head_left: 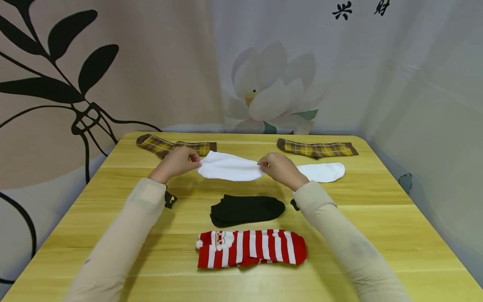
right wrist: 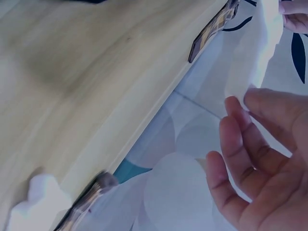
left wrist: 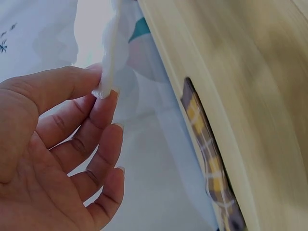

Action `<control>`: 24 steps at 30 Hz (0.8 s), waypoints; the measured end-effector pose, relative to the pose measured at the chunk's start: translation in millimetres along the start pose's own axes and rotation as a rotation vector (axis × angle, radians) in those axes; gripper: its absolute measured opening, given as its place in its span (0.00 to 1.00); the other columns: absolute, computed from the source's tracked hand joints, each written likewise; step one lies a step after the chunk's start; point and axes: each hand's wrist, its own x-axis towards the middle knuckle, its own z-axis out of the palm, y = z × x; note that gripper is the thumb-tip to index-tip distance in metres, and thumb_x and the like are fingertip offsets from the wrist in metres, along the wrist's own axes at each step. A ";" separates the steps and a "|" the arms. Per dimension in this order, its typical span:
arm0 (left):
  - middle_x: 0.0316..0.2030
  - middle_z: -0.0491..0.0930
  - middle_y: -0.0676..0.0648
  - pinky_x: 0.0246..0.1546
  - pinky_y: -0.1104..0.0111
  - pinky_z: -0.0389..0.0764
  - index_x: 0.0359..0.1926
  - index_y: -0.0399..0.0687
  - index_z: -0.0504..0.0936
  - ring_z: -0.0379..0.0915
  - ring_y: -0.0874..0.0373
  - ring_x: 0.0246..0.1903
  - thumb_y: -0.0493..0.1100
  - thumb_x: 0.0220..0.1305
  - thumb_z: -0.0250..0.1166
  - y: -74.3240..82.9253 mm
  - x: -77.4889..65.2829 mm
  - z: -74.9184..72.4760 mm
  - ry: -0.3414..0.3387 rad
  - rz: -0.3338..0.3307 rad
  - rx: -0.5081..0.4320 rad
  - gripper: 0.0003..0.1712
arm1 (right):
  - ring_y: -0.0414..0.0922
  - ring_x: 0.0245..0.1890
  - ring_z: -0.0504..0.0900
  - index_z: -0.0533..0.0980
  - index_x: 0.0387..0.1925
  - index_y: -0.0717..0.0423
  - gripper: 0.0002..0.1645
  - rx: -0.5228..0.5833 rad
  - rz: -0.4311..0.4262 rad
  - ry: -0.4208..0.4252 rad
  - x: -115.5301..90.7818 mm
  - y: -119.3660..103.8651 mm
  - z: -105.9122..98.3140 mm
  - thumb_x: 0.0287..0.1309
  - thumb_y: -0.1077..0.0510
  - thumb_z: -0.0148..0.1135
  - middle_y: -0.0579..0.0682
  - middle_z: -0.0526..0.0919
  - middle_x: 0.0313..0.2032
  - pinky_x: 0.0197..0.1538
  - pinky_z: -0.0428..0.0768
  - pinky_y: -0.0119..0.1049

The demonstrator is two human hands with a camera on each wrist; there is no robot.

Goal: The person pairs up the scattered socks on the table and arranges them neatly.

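Observation:
A white sock (head_left: 231, 167) is stretched sideways above the table between both hands. My left hand (head_left: 180, 161) pinches its left end between thumb and forefinger, the other fingers loosely bent, as the left wrist view shows. At the opposite end my right hand (head_left: 280, 167) pinches the sock with thumb and fingertip. A second white sock (head_left: 325, 172) lies flat on the table just right of the right hand, partly covered by it. Below the held sock lie black socks (head_left: 247, 210), stacked together. Nearest the front are red-and-white striped socks (head_left: 252, 249) with a Santa face.
One brown-and-yellow plaid sock (head_left: 158, 144) lies at the table's back left, partly behind the left hand. Another plaid sock (head_left: 318, 149) lies at the back right. A printed curtain (head_left: 181, 63) hangs behind the wooden table (head_left: 377, 235).

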 end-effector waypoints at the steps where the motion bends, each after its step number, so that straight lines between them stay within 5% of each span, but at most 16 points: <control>1: 0.35 0.83 0.44 0.29 0.64 0.72 0.37 0.43 0.83 0.70 0.56 0.25 0.45 0.65 0.63 1.9 1.3 1.1 -0.004 0.002 -0.006 0.09 | 0.47 0.41 0.83 0.83 0.47 0.55 0.13 -0.001 0.001 0.005 -1.6 1.9 -0.4 0.63 0.59 0.61 0.53 0.86 0.44 0.43 0.80 0.41; 24: 0.35 0.83 0.46 0.33 0.65 0.74 0.37 0.44 0.83 0.72 0.56 0.29 0.43 0.63 0.65 29.3 33.2 44.4 -0.108 0.040 -0.065 0.07 | 0.49 0.40 0.84 0.84 0.44 0.59 0.11 0.023 0.063 0.022 -21.1 52.7 13.7 0.61 0.63 0.61 0.57 0.86 0.42 0.43 0.81 0.42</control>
